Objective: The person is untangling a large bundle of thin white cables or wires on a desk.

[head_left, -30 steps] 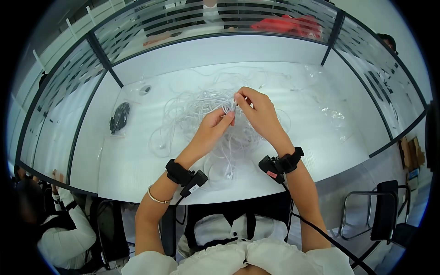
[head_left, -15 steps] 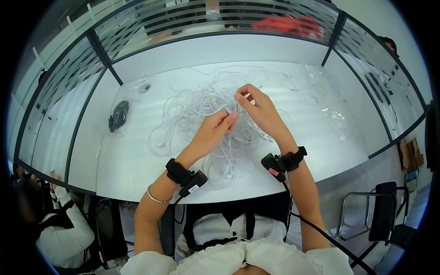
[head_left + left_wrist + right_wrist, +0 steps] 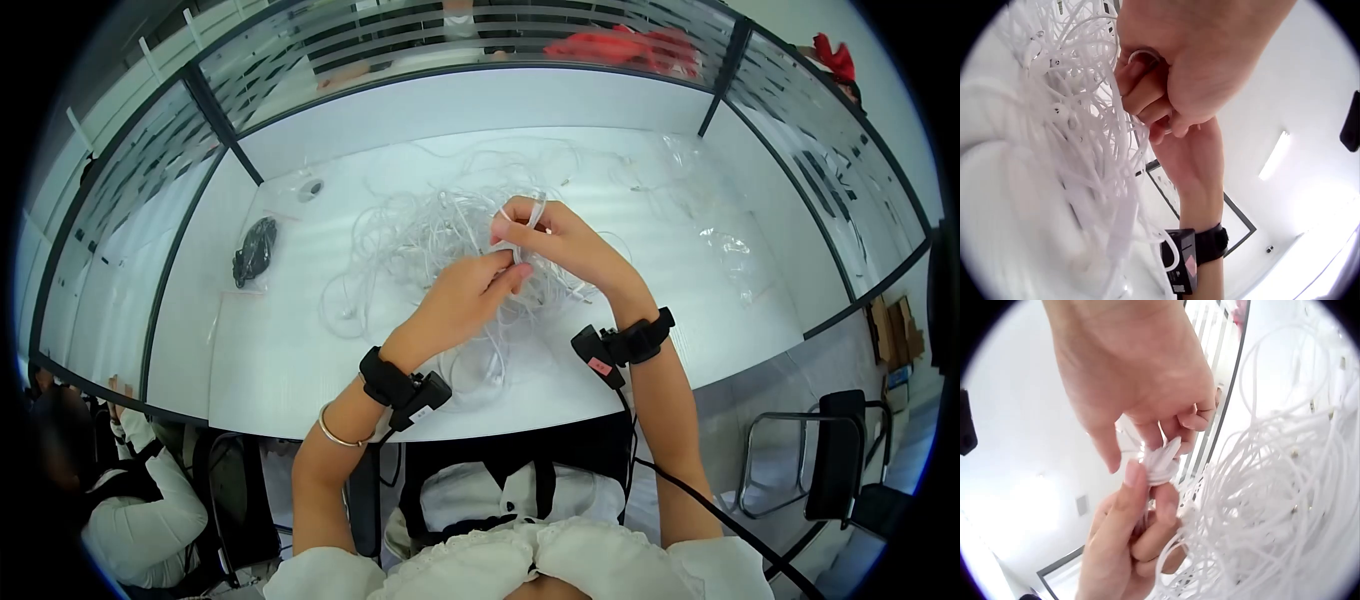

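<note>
Basically, the white worktop (image 3: 300, 350) filled the view, w/ glass partitions (image 3: 130, 200) round its far & side edges. A tangle of white cables (image 3: 400, 240) sprawled over its ctr, from far-middle toward the near edge. Clear plastic bags (image 3: 730, 250) lay at right, apart from the tangle. A black bundle (image 3: 254, 250) in a bag sat at left. Both hands were up over the tangle, touching each other. The right hand (image 3: 565, 245) pinched a small coil (image 3: 522, 250) of white cable btwn thumb & fingers. The left hand (image 3: 462, 295), just near of it, gripped the same coil from below, thumb pressed on it, fingers curled round its strands.
</note>
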Demonstrator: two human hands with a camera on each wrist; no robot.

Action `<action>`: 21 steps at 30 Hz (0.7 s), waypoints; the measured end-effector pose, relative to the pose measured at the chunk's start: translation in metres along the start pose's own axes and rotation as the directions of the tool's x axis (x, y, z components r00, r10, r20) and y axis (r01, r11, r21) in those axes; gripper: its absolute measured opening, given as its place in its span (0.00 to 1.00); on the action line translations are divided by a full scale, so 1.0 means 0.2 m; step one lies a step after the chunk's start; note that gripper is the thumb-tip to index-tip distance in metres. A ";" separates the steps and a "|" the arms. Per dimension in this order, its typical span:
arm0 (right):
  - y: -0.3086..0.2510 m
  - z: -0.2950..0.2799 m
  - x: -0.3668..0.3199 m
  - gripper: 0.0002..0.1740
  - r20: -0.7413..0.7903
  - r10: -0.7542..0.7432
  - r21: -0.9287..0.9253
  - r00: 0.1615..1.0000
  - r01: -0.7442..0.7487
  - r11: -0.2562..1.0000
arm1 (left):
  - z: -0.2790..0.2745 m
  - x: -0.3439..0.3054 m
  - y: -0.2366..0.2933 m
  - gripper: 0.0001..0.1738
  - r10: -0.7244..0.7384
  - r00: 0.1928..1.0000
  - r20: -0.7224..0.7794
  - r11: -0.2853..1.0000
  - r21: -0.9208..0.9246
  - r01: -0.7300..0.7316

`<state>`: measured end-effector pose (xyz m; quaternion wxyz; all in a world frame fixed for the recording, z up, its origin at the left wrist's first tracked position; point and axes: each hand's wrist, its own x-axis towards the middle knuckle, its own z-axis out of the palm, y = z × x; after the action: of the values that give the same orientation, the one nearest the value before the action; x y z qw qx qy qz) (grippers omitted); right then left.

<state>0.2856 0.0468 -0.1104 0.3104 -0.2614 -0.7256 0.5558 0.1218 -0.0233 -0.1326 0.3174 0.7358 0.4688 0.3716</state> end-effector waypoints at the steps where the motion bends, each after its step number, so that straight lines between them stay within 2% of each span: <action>1: -0.04 -0.01 -0.02 0.14 -0.029 -0.020 -0.178 0.999 0.014 0.984 | 0.00 0.00 -0.01 0.17 0.020 0.999 -0.032 1.000 -0.010 -0.021; 3: 0.04 0.00 0.01 0.13 -0.080 -0.343 -0.385 0.936 0.288 0.877 | -0.01 0.01 -0.01 0.18 0.008 1.000 -0.007 1.000 0.001 -0.008; 5: 0.06 -0.01 0.01 0.13 -0.111 -0.419 -0.406 0.901 0.344 0.847 | -0.02 0.01 -0.01 0.18 -0.005 1.000 0.021 1.000 0.007 0.005; 7: 0.01 -0.02 0.01 0.13 -0.154 -0.253 -0.233 0.955 0.214 0.949 | -0.02 0.02 -0.03 0.19 -0.017 0.999 0.051 1.000 0.011 0.017; 10: 0.05 -0.05 0.01 0.14 -0.130 0.021 -0.063 0.991 -0.030 0.998 | -0.01 0.02 0.00 0.19 -0.023 0.997 0.076 0.996 0.087 0.016; 13: 0.00 -0.06 -0.02 0.14 -0.077 -0.016 -0.115 0.997 0.007 0.993 | 0.00 0.01 0.05 0.19 -0.044 0.998 0.049 0.987 0.158 0.036; 16: -0.02 -0.06 -0.04 0.14 0.016 -0.034 -0.196 0.999 0.036 0.980 | 0.02 -0.01 0.03 0.17 0.028 1.000 -0.007 0.962 0.271 -0.025; 17: 0.00 -0.07 -0.04 0.16 0.068 -0.062 -0.149 0.996 0.072 0.986 | 0.02 -0.02 0.03 0.16 0.022 1.000 0.003 0.966 0.257 -0.022; 19: 0.00 -0.08 -0.07 0.18 0.130 -0.051 -0.224 0.990 0.079 0.971 | 0.01 -0.02 0.04 0.14 0.007 1.000 0.016 0.973 0.232 -0.011; 21: 0.00 -0.09 -0.07 0.21 0.156 -0.068 -0.271 0.985 0.109 0.957 | 0.00 -0.01 0.03 0.13 0.058 0.998 0.024 0.969 0.239 -0.062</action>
<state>0.3095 0.0480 -0.1087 0.2416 -0.2286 -0.8280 0.4514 0.1230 -0.0276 -0.1278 0.2189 0.7855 0.4852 0.3156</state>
